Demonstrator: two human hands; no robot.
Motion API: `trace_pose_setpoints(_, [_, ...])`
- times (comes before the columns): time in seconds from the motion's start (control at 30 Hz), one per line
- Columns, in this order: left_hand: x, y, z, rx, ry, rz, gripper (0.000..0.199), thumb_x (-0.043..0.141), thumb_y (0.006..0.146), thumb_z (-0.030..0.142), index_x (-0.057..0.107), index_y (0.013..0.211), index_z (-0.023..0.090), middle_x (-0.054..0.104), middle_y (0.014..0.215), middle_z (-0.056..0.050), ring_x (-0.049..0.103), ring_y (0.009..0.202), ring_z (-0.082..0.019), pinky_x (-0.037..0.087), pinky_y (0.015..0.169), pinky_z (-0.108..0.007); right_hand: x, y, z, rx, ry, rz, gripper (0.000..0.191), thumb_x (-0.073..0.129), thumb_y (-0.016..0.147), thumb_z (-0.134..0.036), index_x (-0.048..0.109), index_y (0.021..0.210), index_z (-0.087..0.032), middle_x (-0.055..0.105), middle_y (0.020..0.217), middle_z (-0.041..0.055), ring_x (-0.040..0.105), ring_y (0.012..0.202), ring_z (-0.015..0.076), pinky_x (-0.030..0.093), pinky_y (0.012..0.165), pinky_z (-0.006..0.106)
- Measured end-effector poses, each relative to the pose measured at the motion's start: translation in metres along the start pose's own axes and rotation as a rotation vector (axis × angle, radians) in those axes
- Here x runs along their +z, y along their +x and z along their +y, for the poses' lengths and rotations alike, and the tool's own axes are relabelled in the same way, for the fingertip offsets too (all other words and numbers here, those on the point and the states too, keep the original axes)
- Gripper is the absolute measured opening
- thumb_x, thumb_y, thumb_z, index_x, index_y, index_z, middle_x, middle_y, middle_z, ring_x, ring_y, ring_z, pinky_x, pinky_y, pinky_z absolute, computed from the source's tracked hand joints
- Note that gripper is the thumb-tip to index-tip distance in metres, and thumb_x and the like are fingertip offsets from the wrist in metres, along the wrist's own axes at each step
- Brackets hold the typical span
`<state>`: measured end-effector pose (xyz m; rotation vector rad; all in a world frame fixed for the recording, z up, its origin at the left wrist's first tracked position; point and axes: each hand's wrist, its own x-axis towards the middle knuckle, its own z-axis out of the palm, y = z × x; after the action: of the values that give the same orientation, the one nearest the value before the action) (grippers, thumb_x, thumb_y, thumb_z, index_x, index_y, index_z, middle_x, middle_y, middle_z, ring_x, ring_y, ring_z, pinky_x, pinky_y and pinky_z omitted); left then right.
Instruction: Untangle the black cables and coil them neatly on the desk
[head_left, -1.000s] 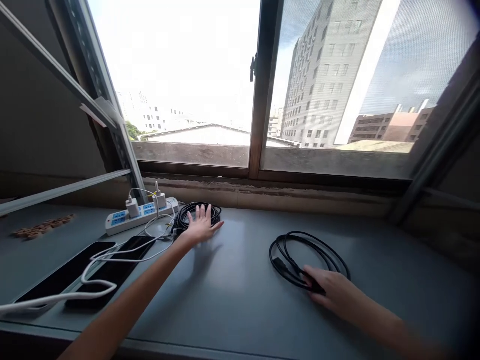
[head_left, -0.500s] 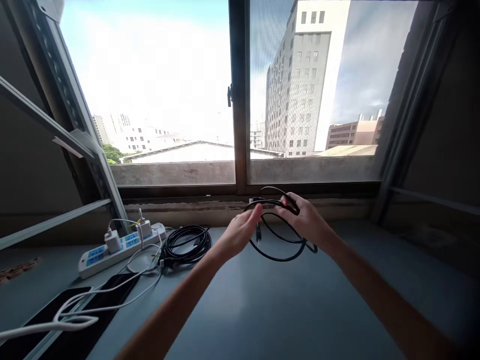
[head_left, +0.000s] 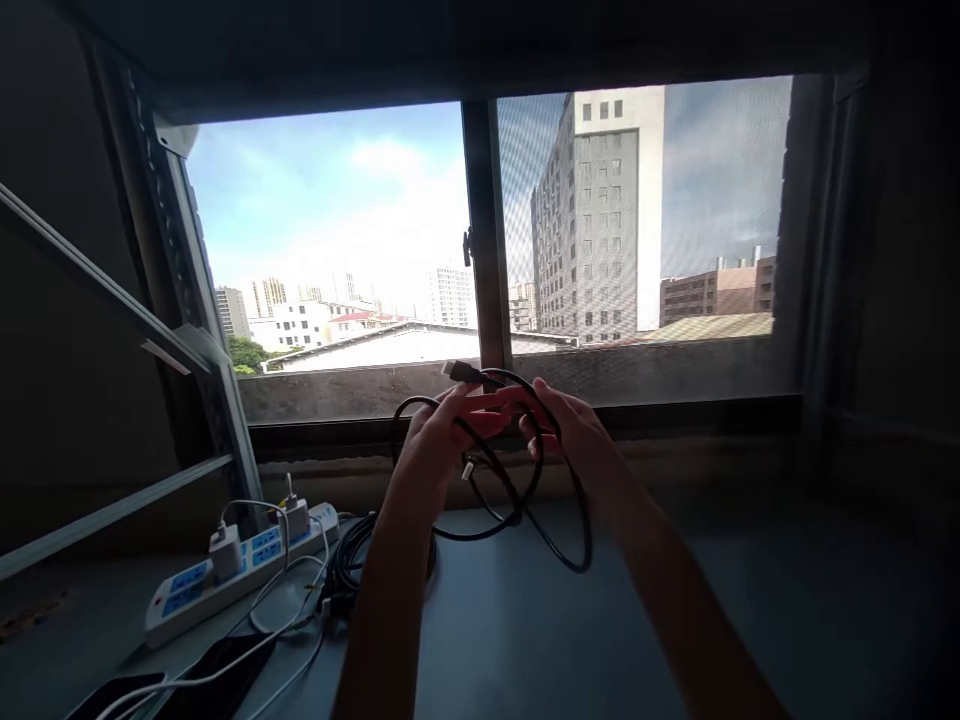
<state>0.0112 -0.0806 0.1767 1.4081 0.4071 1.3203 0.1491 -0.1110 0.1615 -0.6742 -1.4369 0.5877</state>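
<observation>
Here the left hand (head_left: 439, 432) and right hand (head_left: 571, 425) both grasp a looped black cable (head_left: 516, 510); any lettering on the power strip (head_left: 247, 568) is too small to read.

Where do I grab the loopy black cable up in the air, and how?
The black cable is probably best taken by its big loop at the lower right, coming from below. That bend hangs free, while the left hand and right hand crowd the top. Pinch gently; the loops look loose.
</observation>
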Motion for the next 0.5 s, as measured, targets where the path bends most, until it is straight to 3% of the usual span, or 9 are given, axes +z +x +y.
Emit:
trace_pose_setpoints(0.07, [-0.013, 0.004, 0.003, -0.055, 0.018, -0.055, 0.037, 0.056, 0.082, 0.037, 0.060, 0.107, 0.011, 0.066, 0.094, -0.012, 0.060, 0.061, -0.013, 0.047, 0.056, -0.023, -0.001, 0.004, 0.003, -0.028, 0.037, 0.044, 0.051, 0.057, 0.080, -0.065, 0.065, 0.079, -0.015, 0.043, 0.061, 0.0002, 0.044, 0.052, 0.0162, 0.036, 0.041, 0.020])
trace_pose_setpoints(0.13, [-0.025, 0.008, 0.003, -0.099, 0.059, -0.113, 0.043, 0.053, 0.084, 0.044, 0.058, 0.114, 0.013, 0.066, 0.080, -0.008, 0.046, 0.041, -0.005, 0.033, 0.038, -0.017, -0.003, 0.006, 0.007, -0.074, 0.011, 0.042, 0.044, 0.059, 0.083, -0.059, 0.069, 0.085, -0.016, 0.044, 0.066, 0.0005, 0.040, 0.052, 0.0152, 0.030, 0.041, 0.021])
trace_pose_setpoints(0.2, [-0.033, 0.011, 0.002, -0.126, 0.121, -0.131, 0.049, 0.049, 0.085, 0.051, 0.056, 0.117, 0.015, 0.059, 0.059, -0.002, 0.031, 0.034, -0.003, 0.018, 0.033, -0.016, -0.007, 0.008, 0.012, -0.143, -0.070, 0.020, 0.039, 0.061, 0.085, -0.055, 0.070, 0.084, -0.017, 0.044, 0.069, 0.0005, 0.037, 0.052, 0.0151, 0.029, 0.044, 0.023])
trace_pose_setpoints(0.27, [-0.034, 0.012, 0.000, -0.138, 0.195, -0.097, 0.057, 0.044, 0.083, 0.060, 0.055, 0.116, 0.014, 0.052, 0.051, 0.001, 0.027, 0.033, -0.003, 0.012, 0.033, -0.016, -0.012, 0.009, 0.015, -0.218, -0.157, 0.000, 0.039, 0.065, 0.085, -0.054, 0.067, 0.071, -0.017, 0.040, 0.065, -0.0008, 0.037, 0.053, 0.0152, 0.029, 0.046, 0.024])
trace_pose_setpoints(0.37, [-0.021, 0.011, -0.005, -0.124, 0.296, -0.064, 0.059, 0.052, 0.076, 0.063, 0.056, 0.107, 0.013, 0.053, 0.057, 0.000, 0.027, 0.034, -0.002, 0.013, 0.033, -0.016, -0.015, 0.007, 0.017, -0.266, -0.255, -0.076, 0.047, 0.065, 0.088, -0.054, 0.061, 0.061, -0.016, 0.035, 0.058, -0.0027, 0.036, 0.050, 0.0141, 0.026, 0.045, 0.024])
trace_pose_setpoints(0.5, [-0.004, 0.008, -0.012, -0.109, 0.384, -0.198, 0.046, 0.075, 0.065, 0.040, 0.057, 0.101, 0.018, 0.049, 0.060, 0.003, 0.037, 0.043, -0.004, 0.026, 0.037, -0.014, -0.018, 0.005, 0.016, -0.245, -0.307, -0.183, 0.051, 0.051, 0.096, -0.053, 0.068, 0.070, -0.013, 0.046, 0.059, 0.0000, 0.042, 0.050, 0.0146, 0.027, 0.044, 0.022])
